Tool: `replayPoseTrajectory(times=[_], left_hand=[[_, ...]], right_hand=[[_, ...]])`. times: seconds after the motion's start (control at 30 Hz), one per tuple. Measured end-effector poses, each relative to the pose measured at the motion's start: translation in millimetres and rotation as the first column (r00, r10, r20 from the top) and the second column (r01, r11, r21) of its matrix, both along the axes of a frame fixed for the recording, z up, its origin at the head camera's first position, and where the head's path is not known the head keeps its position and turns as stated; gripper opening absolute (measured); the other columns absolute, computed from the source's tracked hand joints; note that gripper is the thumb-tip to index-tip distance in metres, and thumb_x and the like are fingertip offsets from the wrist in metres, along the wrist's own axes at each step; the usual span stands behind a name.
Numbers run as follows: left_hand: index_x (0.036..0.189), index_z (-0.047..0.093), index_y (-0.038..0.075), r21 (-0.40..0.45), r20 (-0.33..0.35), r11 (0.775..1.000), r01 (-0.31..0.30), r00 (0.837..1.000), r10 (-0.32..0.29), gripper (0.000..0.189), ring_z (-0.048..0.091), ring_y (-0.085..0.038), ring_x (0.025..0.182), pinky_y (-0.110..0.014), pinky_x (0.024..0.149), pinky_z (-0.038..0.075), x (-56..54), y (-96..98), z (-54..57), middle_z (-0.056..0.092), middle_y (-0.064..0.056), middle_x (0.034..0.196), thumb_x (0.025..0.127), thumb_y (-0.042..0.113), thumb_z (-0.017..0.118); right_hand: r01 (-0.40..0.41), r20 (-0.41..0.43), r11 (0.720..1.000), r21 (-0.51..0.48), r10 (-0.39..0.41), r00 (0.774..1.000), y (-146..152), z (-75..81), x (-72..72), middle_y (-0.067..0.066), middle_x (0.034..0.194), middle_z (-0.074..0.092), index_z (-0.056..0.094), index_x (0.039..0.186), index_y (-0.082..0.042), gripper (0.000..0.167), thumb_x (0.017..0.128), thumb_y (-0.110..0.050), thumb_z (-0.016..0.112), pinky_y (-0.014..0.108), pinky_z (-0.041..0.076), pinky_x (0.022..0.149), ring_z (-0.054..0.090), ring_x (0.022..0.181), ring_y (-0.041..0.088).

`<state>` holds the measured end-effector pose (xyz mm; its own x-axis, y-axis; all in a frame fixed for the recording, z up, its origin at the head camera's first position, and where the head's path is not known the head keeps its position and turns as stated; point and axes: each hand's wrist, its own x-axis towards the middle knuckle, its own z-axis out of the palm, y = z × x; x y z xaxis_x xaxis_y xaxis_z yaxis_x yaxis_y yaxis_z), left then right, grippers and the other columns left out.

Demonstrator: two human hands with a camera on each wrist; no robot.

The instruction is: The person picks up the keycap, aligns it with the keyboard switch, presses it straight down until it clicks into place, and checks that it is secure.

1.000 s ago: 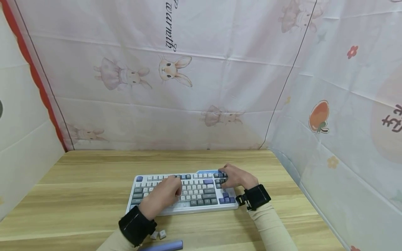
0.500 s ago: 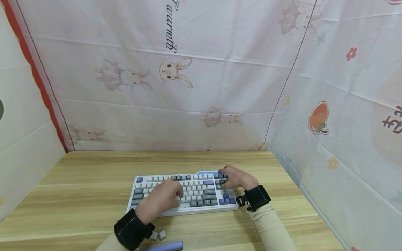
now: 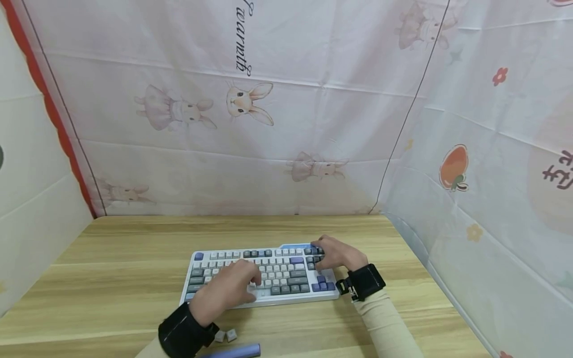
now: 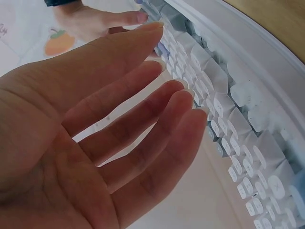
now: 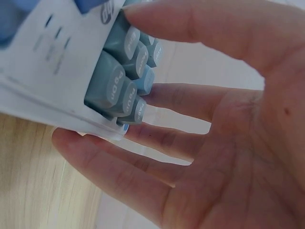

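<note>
I've got the white rectangular plastic keyboard on the wood-grain tabletop, bare slot in its near row. Right hand grips the far right corner, thumb at the teal-grey keys. Left hand is over the near row, fingers loosely bent, nothing visible in it. Long purple plastic keycap, small pale keycaps lie nearer. I read keycap work at the slot; next move calls for a steady board, precise left pinch.
</note>
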<state>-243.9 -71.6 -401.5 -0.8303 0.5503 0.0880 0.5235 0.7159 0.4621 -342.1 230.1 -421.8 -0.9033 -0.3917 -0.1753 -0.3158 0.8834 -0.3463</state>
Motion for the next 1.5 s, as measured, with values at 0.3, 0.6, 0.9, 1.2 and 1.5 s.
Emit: replayPoseTrajectory(times=[0.3, 0.6, 0.9, 1.2, 1.5], left_hand=[[0.099, 0.079, 0.004, -0.001, -0.013, 0.999, 0.042, 0.999, -0.042, 0.030, 0.073, -0.027, 0.097, -0.037, 0.080, 0.060, 3.6, 2.8, -0.8, 0.078, -0.008, 0.101, 0.071, -0.003, 0.088], [0.101, 0.080, 0.007, -0.046, -0.019, 0.998, 0.049, 0.999, -0.050, 0.031, 0.072, -0.024, 0.099, -0.034, 0.079, 0.060, 8.9, 4.6, -0.1, 0.078, -0.005, 0.103, 0.072, 0.002, 0.089], [0.100, 0.079, 0.009, -0.049, -0.005, 0.997, 0.052, 0.999, -0.052, 0.028, 0.071, -0.022, 0.097, -0.030, 0.078, 0.058, 15.9, 3.7, 1.3, 0.076, -0.003, 0.102, 0.074, 0.004, 0.088], [0.096, 0.078, 0.007, -0.035, 0.021, 0.999, 0.011, 1.000, -0.010, 0.026, 0.070, -0.020, 0.091, -0.030, 0.073, 0.056, 17.9, -3.8, -4.4, 0.075, -0.003, 0.098, 0.073, 0.005, 0.089], [0.090, 0.079, 0.006, -0.058, -0.021, 0.998, -0.033, 0.999, 0.032, 0.021, 0.059, -0.010, 0.077, -0.026, 0.064, 0.048, 23.8, -8.1, -10.6, 0.072, -0.002, 0.091, 0.070, 0.003, 0.085]], right_hand=[[-0.004, -0.003, 1.000, 0.005, 0.004, 1.000, 1.8, -0.6, -0.6, 0.021, 0.145, 0.053, 0.050, 0.150, 0.000, 0.075, 0.084, -0.018, 0.082, 0.054, 0.048, 0.111, 0.056, 0.128, 0.033], [-0.002, -0.003, 1.000, 0.004, 0.002, 1.000, 1.2, -0.7, -1.1, 0.020, 0.143, 0.054, 0.050, 0.150, 0.000, 0.075, 0.084, -0.018, 0.082, 0.053, 0.048, 0.110, 0.056, 0.126, 0.032], [0.004, -0.001, 1.000, 0.006, -0.004, 1.000, 2.4, -2.3, -1.4, 0.021, 0.144, 0.053, 0.050, 0.150, 0.000, 0.075, 0.084, -0.017, 0.082, 0.054, 0.047, 0.111, 0.055, 0.128, 0.034], [-0.005, -0.001, 1.000, 0.000, 0.005, 1.000, 0.1, -1.8, -0.3, 0.021, 0.144, 0.053, 0.050, 0.150, 0.000, 0.075, 0.084, -0.018, 0.082, 0.053, 0.048, 0.110, 0.056, 0.127, 0.033], [-0.009, 0.004, 1.000, 0.004, 0.009, 1.000, 0.5, -0.2, 0.1, 0.021, 0.145, 0.053, 0.049, 0.150, 0.001, 0.076, 0.085, -0.018, 0.082, 0.054, 0.047, 0.111, 0.056, 0.129, 0.035]])
